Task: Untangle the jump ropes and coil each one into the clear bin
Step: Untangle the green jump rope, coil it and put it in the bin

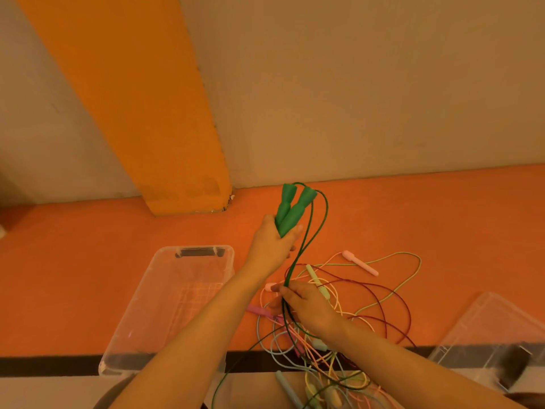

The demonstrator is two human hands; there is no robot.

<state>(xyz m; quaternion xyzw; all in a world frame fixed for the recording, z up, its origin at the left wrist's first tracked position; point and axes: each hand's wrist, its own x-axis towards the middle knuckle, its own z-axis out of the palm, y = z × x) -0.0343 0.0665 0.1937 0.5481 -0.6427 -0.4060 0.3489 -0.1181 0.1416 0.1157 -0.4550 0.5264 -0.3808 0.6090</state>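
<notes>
Left hand (272, 246) raised, gripping green handles (292, 209); right hand (306, 305) pinching green cord (306, 240).

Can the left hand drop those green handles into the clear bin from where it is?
Probably yes: the left hand holds the green handles just beside the open clear bin, nothing between; the right hand holds their cord.

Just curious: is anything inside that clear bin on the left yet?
No rope shows inside the clear bin; the orange table shows through its walls. The left forearm covers its near right corner, so that part cannot be checked.
</notes>
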